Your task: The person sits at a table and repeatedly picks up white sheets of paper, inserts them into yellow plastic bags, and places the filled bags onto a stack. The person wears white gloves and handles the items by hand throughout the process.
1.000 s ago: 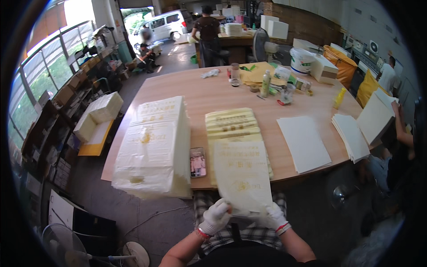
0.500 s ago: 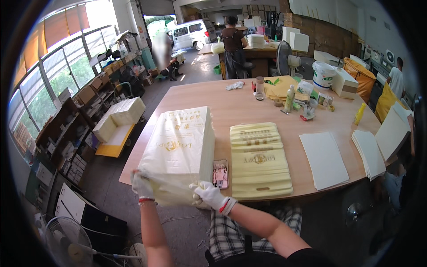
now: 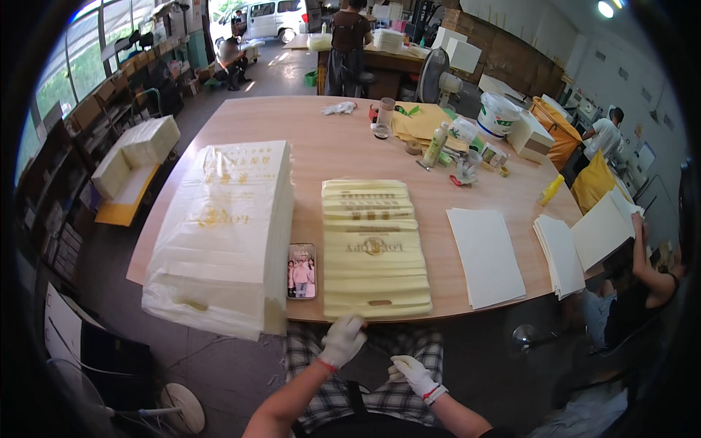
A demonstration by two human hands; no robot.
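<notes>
Just left of the phone point(image 3: 301, 271), the landmark on the table point(image 3: 307, 157), stands a tall, plastic-covered stack of pale bags point(image 3: 215, 233). Nearer the person than the phone and slightly right, the gloved left hand point(image 3: 343, 341) is raised beside the table's front edge; it is blurred, so one cannot tell whether its fingers are apart or together. Just right of the phone lies the lower stack of yellow bags point(image 3: 376, 281). Farther right and nearer than the phone, the gloved right hand point(image 3: 415, 375) is above the lap, fingers curled; whether they clasp anything cannot be told. Well right of the phone lie white sheets point(image 3: 485, 255).
</notes>
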